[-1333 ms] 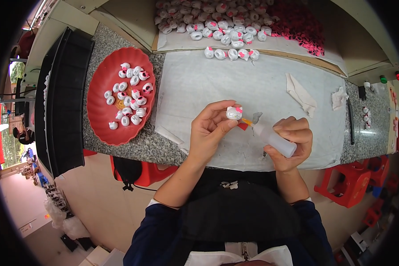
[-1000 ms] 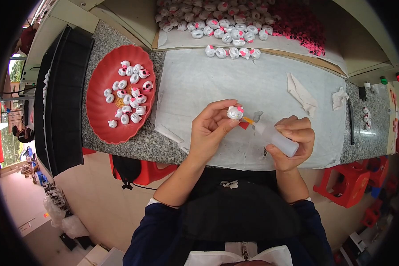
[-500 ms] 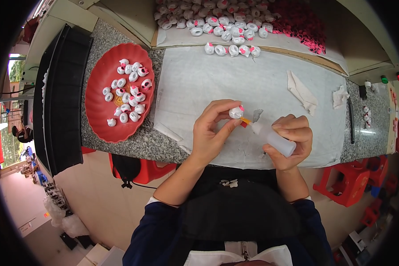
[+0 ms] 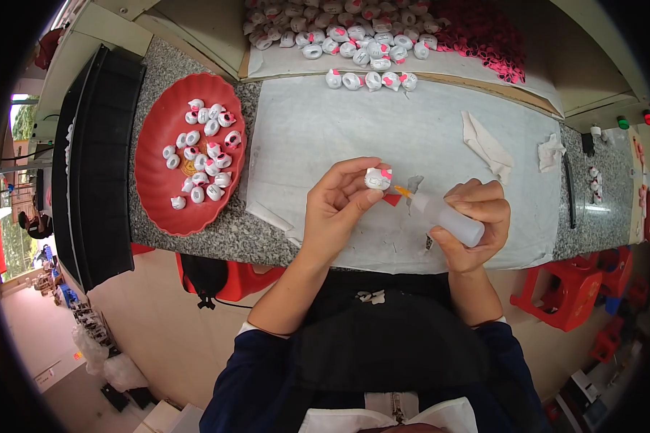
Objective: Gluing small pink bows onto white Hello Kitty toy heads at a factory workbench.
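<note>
Between the thumb and fingers of my left hand (image 4: 337, 206) is a small white figurine head (image 4: 378, 178) with a pink bow, its face turned up toward me. My right hand (image 4: 482, 222) is closed around a translucent white squeeze bottle (image 4: 448, 219) lying aslant. The bottle's orange nozzle tip (image 4: 402, 191) points at the head, a small gap apart from it. Under the hands is a white covering sheet (image 4: 325, 130), with a small red piece (image 4: 392, 199) and a grey smudge (image 4: 414, 183) near the nozzle.
A red scalloped dish (image 4: 148, 159) with several white heads stands at left. A row of heads (image 4: 372, 81) lines the shelf edge; piled heads (image 4: 339, 22) and dark pink pieces (image 4: 477, 36) lie behind. A folded cloth (image 4: 487, 146) and a black rod (image 4: 572, 198) are at right.
The head in my left hand has turned to show its face and shifted slightly left. The nozzle tip, near its lower side before, is now a little apart from it.
</note>
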{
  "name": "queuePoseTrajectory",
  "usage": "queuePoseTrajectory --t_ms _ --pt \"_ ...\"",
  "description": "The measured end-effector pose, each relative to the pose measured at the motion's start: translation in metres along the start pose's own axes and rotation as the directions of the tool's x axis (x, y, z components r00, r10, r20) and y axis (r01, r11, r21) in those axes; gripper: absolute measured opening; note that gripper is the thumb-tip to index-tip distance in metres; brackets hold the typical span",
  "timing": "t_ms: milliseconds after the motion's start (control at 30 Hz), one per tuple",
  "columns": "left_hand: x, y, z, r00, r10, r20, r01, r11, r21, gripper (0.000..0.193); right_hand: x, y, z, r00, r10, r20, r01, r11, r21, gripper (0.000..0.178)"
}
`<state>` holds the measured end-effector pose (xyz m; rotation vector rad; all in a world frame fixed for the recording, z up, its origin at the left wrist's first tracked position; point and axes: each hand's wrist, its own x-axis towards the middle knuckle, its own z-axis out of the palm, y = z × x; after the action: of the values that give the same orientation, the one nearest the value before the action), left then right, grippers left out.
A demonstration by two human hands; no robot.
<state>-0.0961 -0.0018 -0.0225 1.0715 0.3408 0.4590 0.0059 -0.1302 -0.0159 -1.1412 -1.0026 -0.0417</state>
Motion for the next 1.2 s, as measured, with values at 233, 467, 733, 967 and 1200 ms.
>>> queuePoseTrajectory --t_ms 233,467,733,967,1200 --pt "0.003 -0.001 0.0 0.998 -0.062 0.013 0.063 0.995 -0.076 0.033 0.008 -0.005 -0.007 0.99 0.064 -0.128 -0.067 0.998 -0.017 0.031" --pt "-0.001 0.003 -0.005 0.996 -0.004 -0.092 -0.01 0.988 -0.153 0.028 0.059 -0.003 -0.038 0.845 0.53 -0.074 -0.53 0.848 0.019 0.023" --pt "-0.002 0.002 -0.003 0.994 0.071 -0.078 -0.073 0.997 -0.03 0.029 0.125 0.114 -0.061 0.959 0.279 -0.038 -0.177 0.492 -0.853 0.03" --pt "-0.004 0.003 -0.004 0.995 0.076 -0.07 -0.077 0.997 -0.008 0.029 0.136 0.12 -0.041 0.909 0.409 -0.081 -0.189 0.23 -0.955 0.029" --pt "-0.003 0.002 -0.004 0.989 0.139 -0.04 -0.138 0.99 0.017 0.029 0.124 0.083 -0.051 0.936 0.345 -0.07 -0.286 0.631 -0.722 0.017"
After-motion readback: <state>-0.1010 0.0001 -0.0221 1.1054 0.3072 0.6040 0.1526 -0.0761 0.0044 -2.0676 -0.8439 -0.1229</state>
